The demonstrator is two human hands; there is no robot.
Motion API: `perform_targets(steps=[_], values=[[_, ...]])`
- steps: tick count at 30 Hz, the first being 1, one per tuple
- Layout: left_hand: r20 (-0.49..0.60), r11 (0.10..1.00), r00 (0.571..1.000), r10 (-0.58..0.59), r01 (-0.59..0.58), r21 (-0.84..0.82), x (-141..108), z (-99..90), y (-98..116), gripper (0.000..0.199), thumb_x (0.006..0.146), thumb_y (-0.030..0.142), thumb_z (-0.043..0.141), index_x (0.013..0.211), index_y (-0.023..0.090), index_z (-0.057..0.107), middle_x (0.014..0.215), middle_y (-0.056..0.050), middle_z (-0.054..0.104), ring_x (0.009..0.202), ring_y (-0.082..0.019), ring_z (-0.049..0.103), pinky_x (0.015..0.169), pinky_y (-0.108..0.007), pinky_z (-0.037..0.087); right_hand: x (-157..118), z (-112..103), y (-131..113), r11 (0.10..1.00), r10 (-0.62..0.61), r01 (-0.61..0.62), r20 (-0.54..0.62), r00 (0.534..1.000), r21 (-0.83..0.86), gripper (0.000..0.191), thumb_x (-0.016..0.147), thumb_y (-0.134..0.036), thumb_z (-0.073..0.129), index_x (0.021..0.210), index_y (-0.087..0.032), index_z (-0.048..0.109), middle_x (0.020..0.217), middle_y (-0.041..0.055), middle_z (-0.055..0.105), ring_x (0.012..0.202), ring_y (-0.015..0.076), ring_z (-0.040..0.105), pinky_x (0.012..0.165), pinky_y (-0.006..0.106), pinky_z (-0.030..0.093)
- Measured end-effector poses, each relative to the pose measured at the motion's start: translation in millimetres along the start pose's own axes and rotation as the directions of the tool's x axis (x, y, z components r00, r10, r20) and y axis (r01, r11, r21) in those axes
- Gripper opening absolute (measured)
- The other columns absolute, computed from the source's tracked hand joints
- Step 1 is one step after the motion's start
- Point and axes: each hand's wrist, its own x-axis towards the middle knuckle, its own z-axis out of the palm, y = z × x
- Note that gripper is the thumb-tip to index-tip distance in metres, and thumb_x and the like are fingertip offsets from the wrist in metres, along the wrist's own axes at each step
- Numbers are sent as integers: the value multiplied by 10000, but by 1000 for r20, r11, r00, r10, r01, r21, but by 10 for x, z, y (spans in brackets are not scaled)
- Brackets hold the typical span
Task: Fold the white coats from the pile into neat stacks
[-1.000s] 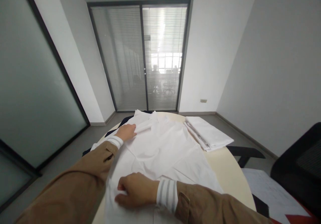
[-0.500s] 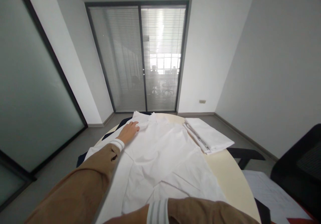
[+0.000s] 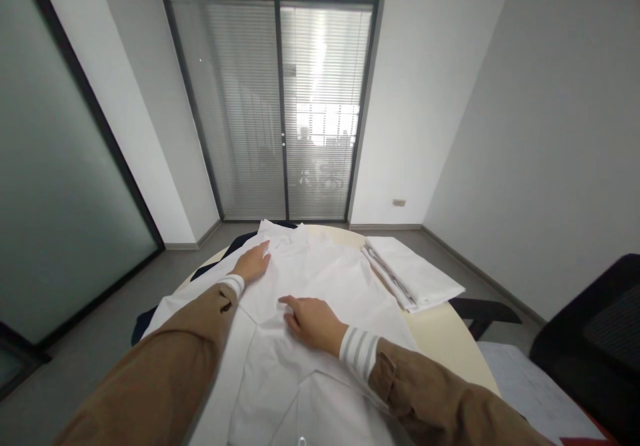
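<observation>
A white shirt [image 3: 345,279] lies spread over the round table, its collar at the far edge. On its upper left part rests my left hand [image 3: 251,263], open and flat, fingers pointing toward the collar. My right hand [image 3: 316,324] is over the middle of the shirt, index finger stretched out to the left and thumb apart below it. Nothing shows in its grasp, though its other fingers are partly hidden. Light creases run across the cloth around and below this hand.
A folded white garment [image 3: 417,269] lies at the right edge of the cream table [image 3: 443,333]. Dark navy cloth [image 3: 143,326] shows under the shirt at the left. A black chair [image 3: 595,339] stands to the right, with papers [image 3: 525,386] beside it. Glass doors [image 3: 285,113] are ahead.
My right hand has moved up and forward from the near edge of the view to the middle of the shirt. My left hand stays near the same spot on the shirt.
</observation>
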Motion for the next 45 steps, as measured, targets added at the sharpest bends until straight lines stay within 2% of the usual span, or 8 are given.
perform_targets(steps=[9,15,21,24,32,38,41,45], values=[[-164,943,946,-278,236,-236,240,27,-151,593,893,230,479,1466,147,347,1401,-161,567,1237,-276,580,982,-347,454,128,62,211,987,113,-101,96,989,-122,467,969,-345,389,1425,-267,453,1014,129,723,901,285,700,736,358,471],[-156,899,918,-364,303,-316,195,71,-358,470,846,270,543,1278,86,539,1230,-225,658,1127,-342,637,936,-407,478,156,66,517,977,212,-213,-47,976,-29,392,1005,-354,351,1364,-237,457,1063,98,701,964,240,666,791,326,450],[-244,900,915,-320,214,-379,268,57,-464,364,900,199,447,1255,152,514,1257,-137,644,1163,-242,607,981,-336,462,180,-134,1327,774,541,-617,-360,760,-140,432,978,-303,440,1390,-176,445,1375,178,518,1247,305,496,956,379,411],[-228,898,922,-313,210,-386,271,85,-495,361,836,169,542,1196,135,527,1156,-144,673,1066,-265,648,939,-363,483,147,-181,1658,702,664,-709,-306,682,-56,475,978,-298,446,1440,-202,393,1413,181,487,1173,294,560,930,384,426],[-284,911,921,-267,145,-386,210,71,-599,283,911,181,421,1144,176,581,1211,-97,661,1119,-207,622,988,-307,446,167,-296,1898,724,664,-688,-224,714,-47,366,981,-172,345,1190,-219,642,1205,121,644,1079,237,624,896,329,433],[-207,921,936,-286,209,-330,94,145,-620,366,883,331,551,1206,165,595,1224,-154,668,1124,-295,632,960,-380,466,145,-141,1757,777,566,-606,-232,791,-171,439,988,-247,359,1396,-204,515,1582,159,299,1391,314,364,1083,451,313],[-166,927,949,-270,209,-312,44,118,-629,462,831,315,630,1264,167,568,1199,-142,685,1077,-293,659,935,-366,484,104,16,1740,824,527,-528,-64,847,-207,557,1015,-468,276,1528,-259,338,1640,104,194,1484,321,192,1159,543,157],[-198,939,954,-225,158,-306,-25,41,-626,428,884,240,541,1308,183,551,1236,-101,667,1125,-229,636,980,-308,466,39,119,1763,817,566,-547,67,822,-184,688,988,-618,158,1588,-282,151,1665,66,82,1518,331,50,1175,575,65]])
